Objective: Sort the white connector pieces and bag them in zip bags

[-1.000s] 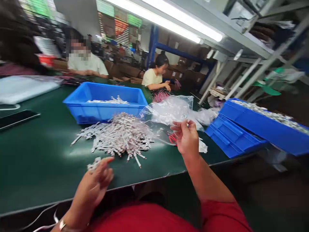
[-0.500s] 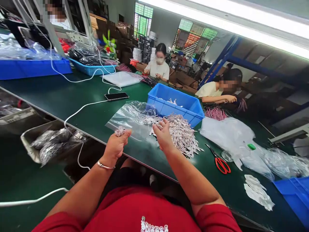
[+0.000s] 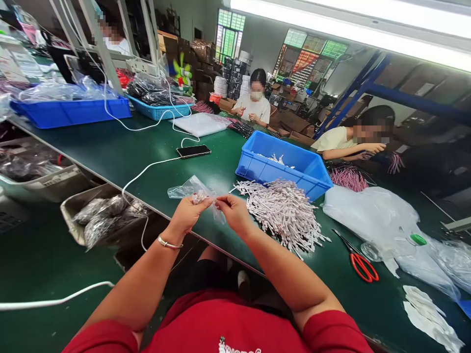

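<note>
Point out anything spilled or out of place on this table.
White pieces lie heaped loose on the table in front of the blue bin, which holds similar ones. That resembles a spill, but may be deliberate.

A red short-sleeved shirt (image 3: 198,323) with white lettering (image 3: 240,349) is worn with a silvery bangle (image 3: 169,244).

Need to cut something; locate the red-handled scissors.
The red-handled scissors lie on the green tabletop at the head view's right, between the pile of white strips and the translucent plastic bag.
</note>
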Demonstrator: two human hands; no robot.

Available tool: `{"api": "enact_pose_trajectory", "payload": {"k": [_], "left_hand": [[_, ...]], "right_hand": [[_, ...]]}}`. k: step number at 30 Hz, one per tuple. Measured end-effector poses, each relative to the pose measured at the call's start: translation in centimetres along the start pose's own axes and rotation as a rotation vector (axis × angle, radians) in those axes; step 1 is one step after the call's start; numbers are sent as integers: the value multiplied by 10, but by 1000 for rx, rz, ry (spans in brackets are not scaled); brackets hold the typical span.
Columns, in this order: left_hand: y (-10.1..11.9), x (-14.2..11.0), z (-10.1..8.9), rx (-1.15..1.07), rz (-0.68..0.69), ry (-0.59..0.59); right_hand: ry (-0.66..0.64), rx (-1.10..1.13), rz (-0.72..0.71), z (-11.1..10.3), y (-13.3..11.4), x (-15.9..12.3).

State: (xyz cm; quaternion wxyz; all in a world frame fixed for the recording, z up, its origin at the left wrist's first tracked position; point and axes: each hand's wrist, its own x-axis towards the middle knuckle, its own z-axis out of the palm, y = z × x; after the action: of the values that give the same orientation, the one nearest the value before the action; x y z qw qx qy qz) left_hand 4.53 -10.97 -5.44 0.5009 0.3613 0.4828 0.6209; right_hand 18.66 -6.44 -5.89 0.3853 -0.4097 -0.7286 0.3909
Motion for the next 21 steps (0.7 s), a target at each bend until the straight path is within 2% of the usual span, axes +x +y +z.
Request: {"api": "enact_pose_trajectory", "payload": {"k": [3,6,9,13,15,21], "left_hand": [[2,8,-1,31,38,6],[4,15,-1,43,45,-5],[5,21,2,53,52,-33],[3,26,6,83,26,-114],[1,27,7,103,22,-157],[-1,25,8,150,58,-184]], "right_hand": [[25,38,38,5,-2,1],[-25,-22,-38,9,-8,-1],[-86,-37,-67,9,-11,-2],[-89,-39,-50,3,-9,1],[-107,1,-11,0,-5,3],[-71,342,239,2,5,9]]}}
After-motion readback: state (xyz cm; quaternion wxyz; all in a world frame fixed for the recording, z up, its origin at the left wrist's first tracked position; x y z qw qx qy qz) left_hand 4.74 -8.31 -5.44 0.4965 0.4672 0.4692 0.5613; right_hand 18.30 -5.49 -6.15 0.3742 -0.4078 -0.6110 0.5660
